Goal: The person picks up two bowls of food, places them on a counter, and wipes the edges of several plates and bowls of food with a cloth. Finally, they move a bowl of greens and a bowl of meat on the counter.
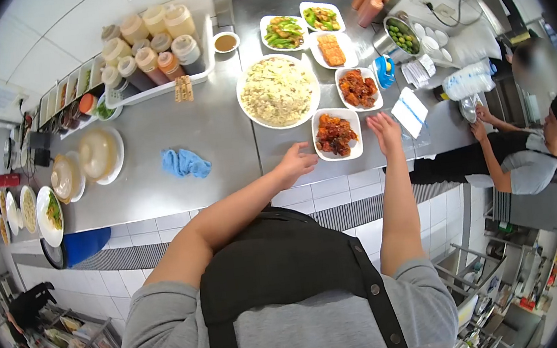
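A squarish white dish holds dark-red glazed pieces (pixel 335 132) near the counter's front edge. My left hand (pixel 296 164) is just left of this dish, fingers apart and holding nothing. On its right side, my right hand (pixel 385 133) is raised with fingers extended, also with nothing in it. Whether either hand touches the rim is hard to tell. Behind it sits a second dish of glazed pieces (pixel 358 89). A large round plate of fried rice (pixel 278 91) lies to the left. White paper (pixel 410 112) is right of my right hand.
Further back are dishes of orange pieces (pixel 331 51) and green vegetables (pixel 284 33). A blue cloth (pixel 186 163) lies left, near covered plates (pixel 97 156). Sauce bottles (pixel 163 43) crowd a white tray. At right, a co-worker (pixel 528 161) handles something shiny beside wrapped plastic (pixel 469 82).
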Motion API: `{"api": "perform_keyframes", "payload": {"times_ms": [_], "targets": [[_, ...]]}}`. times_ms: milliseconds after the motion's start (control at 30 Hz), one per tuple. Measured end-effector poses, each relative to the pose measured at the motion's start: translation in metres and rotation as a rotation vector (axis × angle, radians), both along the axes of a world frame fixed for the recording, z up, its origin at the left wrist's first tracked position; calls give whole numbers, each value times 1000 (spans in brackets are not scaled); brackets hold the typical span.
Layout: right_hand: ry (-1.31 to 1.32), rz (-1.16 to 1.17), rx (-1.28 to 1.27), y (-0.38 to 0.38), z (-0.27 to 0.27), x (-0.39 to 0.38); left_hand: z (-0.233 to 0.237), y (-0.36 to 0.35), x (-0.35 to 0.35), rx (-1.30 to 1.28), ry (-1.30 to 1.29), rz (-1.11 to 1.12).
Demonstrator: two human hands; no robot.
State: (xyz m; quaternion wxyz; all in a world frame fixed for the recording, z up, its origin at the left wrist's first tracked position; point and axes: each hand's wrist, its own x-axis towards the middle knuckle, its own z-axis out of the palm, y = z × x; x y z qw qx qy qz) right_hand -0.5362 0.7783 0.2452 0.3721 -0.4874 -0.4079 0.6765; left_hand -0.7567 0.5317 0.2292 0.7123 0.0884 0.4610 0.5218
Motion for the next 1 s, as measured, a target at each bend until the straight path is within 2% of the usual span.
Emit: {"api": "perform_keyframes", "payload": {"times_ms": [67,133,200,267,300,333,400,467,533,600,700,800,900,1000], "targets": [[-118,-26,59,-26,3,4,4,-25,-26,7,87,-75],[-276,-82,165,-47,2,9,1,-63,-54,39,-21,-101],[-379,-175,413,-63,2,9,10,-107,-85,13,-72,-99],[-571,-265,696,-92,34,-23,43,-151,-116,-72,-85,-88],[-609,-273,821,-116,60,-51,56,-169,-127,-135,48,0],[-534,-233,886,-135,73,-77,55,-184,-140,-151,205,80],[-463,52,977,-172,82,-125,46,-211,-164,-195,510,210],[-450,447,1200,-205,76,-175,53,-225,-187,-183,588,319],[-425,813,1296,-258,96,-241,55,-235,-206,-155,627,373],[-495,1081,1259,-301,94,-289,55,-249,-221,-117,627,380],[-427,1197,1388,-333,57,-343,62,-294,-247,-26,584,242],[-392,1212,1354,-349,22,-379,70,-368,-283,-192,411,256],[-430,1226,1150,-339,3,-405,42,-456,-332,-306,427,631],[-542,1047,1140,-327,13,-435,25,-532,-385,-439,518,1068]]}}
